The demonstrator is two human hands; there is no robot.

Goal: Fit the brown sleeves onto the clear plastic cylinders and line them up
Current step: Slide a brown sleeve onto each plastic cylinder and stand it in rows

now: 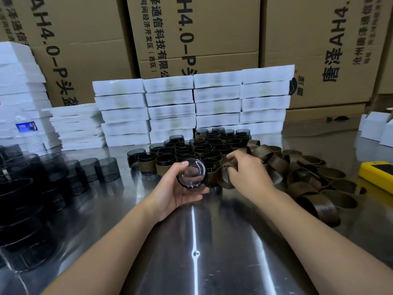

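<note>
Centrally, the left hand (177, 194) curled its fingers round a clear cylinder (192, 174); the right hand (246, 175) pinched a brown sleeve (223, 183) above the steel worktop (212, 241).

Smoky grey, see-through cylinder (192, 175) in the left hand (176, 195), dull brown sleeve (225, 185) in the right hand (244, 172). More brown in the sleeve pile (308, 184) at three o'clock, and a bright yellow device (376, 175) beside it. White boxes (217, 107) at twelve, tan cartons (212, 35) with black lettering. Silvery tabletop (212, 241).
</note>
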